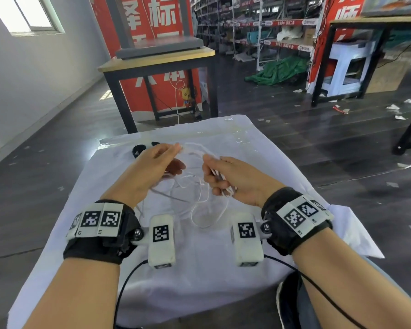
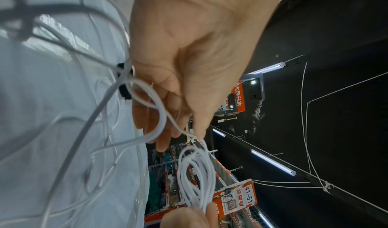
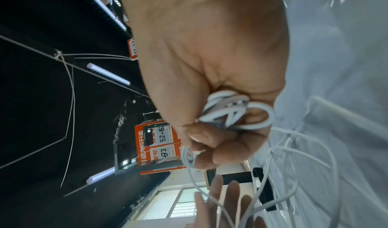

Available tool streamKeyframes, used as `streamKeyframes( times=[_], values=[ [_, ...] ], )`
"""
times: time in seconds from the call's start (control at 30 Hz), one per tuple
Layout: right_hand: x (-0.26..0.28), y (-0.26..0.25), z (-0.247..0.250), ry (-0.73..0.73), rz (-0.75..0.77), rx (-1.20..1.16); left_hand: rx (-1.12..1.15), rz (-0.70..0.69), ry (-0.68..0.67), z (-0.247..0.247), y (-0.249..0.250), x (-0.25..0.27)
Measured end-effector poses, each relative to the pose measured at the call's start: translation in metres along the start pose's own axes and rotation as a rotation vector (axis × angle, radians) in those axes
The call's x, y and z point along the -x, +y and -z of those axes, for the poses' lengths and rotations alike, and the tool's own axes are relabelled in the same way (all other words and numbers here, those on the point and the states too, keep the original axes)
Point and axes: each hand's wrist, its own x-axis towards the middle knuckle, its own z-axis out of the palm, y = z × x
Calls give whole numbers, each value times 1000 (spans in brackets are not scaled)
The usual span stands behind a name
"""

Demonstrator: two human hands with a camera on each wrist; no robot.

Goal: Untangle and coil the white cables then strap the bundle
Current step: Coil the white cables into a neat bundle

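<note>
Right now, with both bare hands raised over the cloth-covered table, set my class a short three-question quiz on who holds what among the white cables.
1. True or false: the right hand grips a coiled bundle of thin white cable.
2. Which does the left hand do? A) pinch a strand of white cable B) hold the black straps C) press flat on the white cloth
3. Fill in: the loose loops of white cable lie on the white ____.

Key: 1 true; 2 A; 3 cloth.
</note>
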Motion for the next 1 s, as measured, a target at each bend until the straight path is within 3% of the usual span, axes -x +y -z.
streamKeyframes(
  times=[0.13, 0.27, 0.4, 0.57, 0.77, 0.83, 0.9, 0.93, 1.0],
  values=[
    [-9, -1, 6, 233, 45, -388, -90, 40, -58, 5, 0, 2],
    [-12, -3, 14, 234, 119, -889, -184, 39, -146, 3, 0, 4],
    [-10, -8, 23, 175, 147, -1051, -257, 37, -301, -1, 2, 9],
    [-4, -8, 30, 210, 155, -1216, -409, 81, -373, -2, 4, 13],
    [-8, -7, 43, 539, 270, -1252, -479, 48, -161, 8, 0, 5],
    [-9, -5, 47, 644, 325, -1231, -414, -2, 50, 9, -2, -2],
    [-10, -5, 47, 746, 393, -1211, -191, -28, 335, 7, 0, -4],
    [-10, -5, 47, 793, 421, -1201, 25, -16, 406, 6, 3, -4],
    [-9, -6, 44, 862, 448, -1174, 556, -16, 392, 6, 10, 0]
  ],
)
